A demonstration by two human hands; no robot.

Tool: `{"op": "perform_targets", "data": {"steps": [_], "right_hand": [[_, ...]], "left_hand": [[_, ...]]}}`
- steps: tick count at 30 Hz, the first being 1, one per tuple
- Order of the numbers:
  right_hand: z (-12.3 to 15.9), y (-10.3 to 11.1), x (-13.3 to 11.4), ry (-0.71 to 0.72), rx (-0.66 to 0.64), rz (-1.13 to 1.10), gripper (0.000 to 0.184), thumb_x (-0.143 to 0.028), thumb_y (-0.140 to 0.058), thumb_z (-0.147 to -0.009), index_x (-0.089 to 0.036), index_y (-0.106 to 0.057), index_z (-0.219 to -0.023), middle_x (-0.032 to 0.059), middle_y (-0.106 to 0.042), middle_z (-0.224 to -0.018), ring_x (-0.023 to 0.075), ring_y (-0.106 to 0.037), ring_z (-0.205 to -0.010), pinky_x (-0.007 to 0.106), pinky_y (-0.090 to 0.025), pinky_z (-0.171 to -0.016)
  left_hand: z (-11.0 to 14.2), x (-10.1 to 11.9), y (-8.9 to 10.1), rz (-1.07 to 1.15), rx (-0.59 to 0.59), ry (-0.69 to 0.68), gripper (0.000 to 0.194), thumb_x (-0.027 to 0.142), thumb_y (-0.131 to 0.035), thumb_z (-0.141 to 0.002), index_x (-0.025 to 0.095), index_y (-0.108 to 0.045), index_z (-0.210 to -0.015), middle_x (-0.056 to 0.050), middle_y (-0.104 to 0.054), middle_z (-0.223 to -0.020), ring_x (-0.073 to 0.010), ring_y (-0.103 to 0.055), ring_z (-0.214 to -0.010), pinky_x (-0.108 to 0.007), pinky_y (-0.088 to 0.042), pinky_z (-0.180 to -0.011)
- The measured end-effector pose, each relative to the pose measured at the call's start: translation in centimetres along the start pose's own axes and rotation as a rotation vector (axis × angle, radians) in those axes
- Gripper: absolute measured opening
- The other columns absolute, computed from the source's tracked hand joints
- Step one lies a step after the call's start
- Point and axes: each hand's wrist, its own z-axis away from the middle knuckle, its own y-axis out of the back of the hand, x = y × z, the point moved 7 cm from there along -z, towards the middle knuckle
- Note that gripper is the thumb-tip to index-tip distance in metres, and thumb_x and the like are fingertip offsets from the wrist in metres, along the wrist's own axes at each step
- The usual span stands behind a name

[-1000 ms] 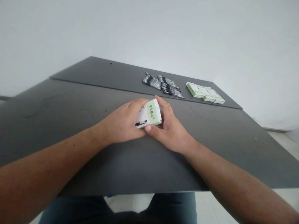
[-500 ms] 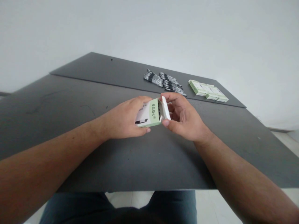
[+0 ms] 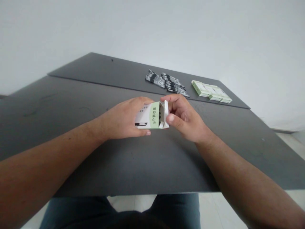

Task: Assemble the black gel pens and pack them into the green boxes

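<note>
A small white and pale green carton [image 3: 149,115] is held just above the dark table [image 3: 71,105], lying on its side with its right end open. My left hand [image 3: 124,118] is wrapped round its left part. My right hand [image 3: 184,118] pinches the white end flap [image 3: 166,112] between thumb and fingers, and the dark inside of the carton shows beside it.
At the far side of the table lies a heap of black and white pens [image 3: 166,83]. To its right lie several flat pale green cartons [image 3: 211,91]. A seam crosses the table behind my hands. My legs show below the near edge.
The carton's right end was closed a second ago; my right hand has since pulled the end flap open and now holds it closer against the opening. The carton has shifted slightly left.
</note>
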Motion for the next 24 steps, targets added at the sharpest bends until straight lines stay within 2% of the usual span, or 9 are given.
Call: {"op": "perform_targets", "data": {"steps": [3, 6, 9, 13, 18, 21, 24], "right_hand": [[-0.19, -0.03, -0.04, -0.037, 0.055, -0.008, 0.051, -0.059, -0.085, -0.099, -0.028, -0.057, -0.128, -0.0088, -0.060, -0.076, 0.0133, -0.061, -0.057, 0.028, -0.053, -0.054], [-0.23, -0.31, 0.11, -0.064, 0.080, -0.007, 0.047, -0.058, -0.086, -0.098, -0.028, -0.058, -0.120, -0.0099, -0.058, -0.071, 0.0131, -0.057, -0.051, 0.027, -0.048, -0.048], [-0.08, -0.39, 0.27, -0.072, 0.108, 0.034, 0.043, -0.055, -0.084, -0.100, -0.029, -0.059, -0.123, -0.0097, -0.058, -0.071, 0.0131, -0.054, -0.051, 0.028, -0.045, -0.048], [0.21, -0.34, 0.10, -0.062, 0.131, 0.198, 0.048, -0.047, -0.078, -0.103, -0.024, -0.063, -0.143, -0.0086, -0.055, -0.074, 0.0136, -0.055, -0.061, 0.029, -0.047, -0.058], [0.43, -0.43, -0.14, -0.088, 0.126, 0.323, 0.063, -0.047, -0.075, -0.105, -0.019, -0.061, -0.160, -0.0043, -0.059, -0.079, 0.0164, -0.060, -0.071, 0.031, -0.050, -0.066], [0.45, -0.44, -0.11, -0.121, 0.140, 0.317, 0.061, -0.054, -0.070, -0.108, -0.022, -0.063, -0.160, 0.0004, -0.067, -0.084, 0.0203, -0.066, -0.077, 0.033, -0.054, -0.068], [0.43, -0.36, -0.19, -0.135, 0.187, 0.316, 0.050, -0.050, -0.065, -0.111, -0.024, -0.070, -0.153, 0.0059, -0.076, -0.097, 0.0241, -0.073, -0.090, 0.034, -0.058, -0.071]], "left_hand": [[-0.03, 0.15, 0.06, -0.011, -0.003, -0.001, 0.081, 0.039, -0.095, -0.073, 0.024, -0.062, -0.146, -0.012, -0.075, -0.142, -0.0361, -0.075, -0.127, -0.049, -0.059, -0.113], [0.01, 0.15, -0.07, -0.046, -0.011, 0.003, 0.081, 0.038, -0.094, -0.073, 0.023, -0.062, -0.146, -0.013, -0.075, -0.142, -0.0370, -0.075, -0.128, -0.049, -0.058, -0.114], [0.12, -0.06, -0.24, -0.078, 0.000, 0.014, 0.083, 0.039, -0.095, -0.072, 0.024, -0.061, -0.146, -0.014, -0.075, -0.141, -0.0376, -0.075, -0.127, -0.049, -0.059, -0.112], [0.22, -0.04, -0.20, -0.104, 0.020, 0.014, 0.082, 0.040, -0.095, -0.072, 0.024, -0.061, -0.146, -0.014, -0.075, -0.140, -0.0389, -0.075, -0.126, -0.051, -0.059, -0.111], [0.11, 0.34, -0.23, -0.177, -0.075, 0.077, 0.076, 0.044, -0.086, -0.084, 0.020, -0.059, -0.150, -0.017, -0.074, -0.143, -0.0399, -0.072, -0.133, -0.052, -0.056, -0.117], [0.04, 0.66, -0.13, -0.185, -0.079, 0.079, 0.076, 0.044, -0.086, -0.084, 0.021, -0.058, -0.151, -0.016, -0.073, -0.144, -0.0398, -0.071, -0.135, -0.051, -0.055, -0.118], [0.05, 0.77, -0.21, -0.188, -0.079, 0.084, 0.076, 0.043, -0.085, -0.084, 0.022, -0.058, -0.152, -0.016, -0.072, -0.146, -0.0402, -0.071, -0.136, -0.052, -0.055, -0.119]]}}
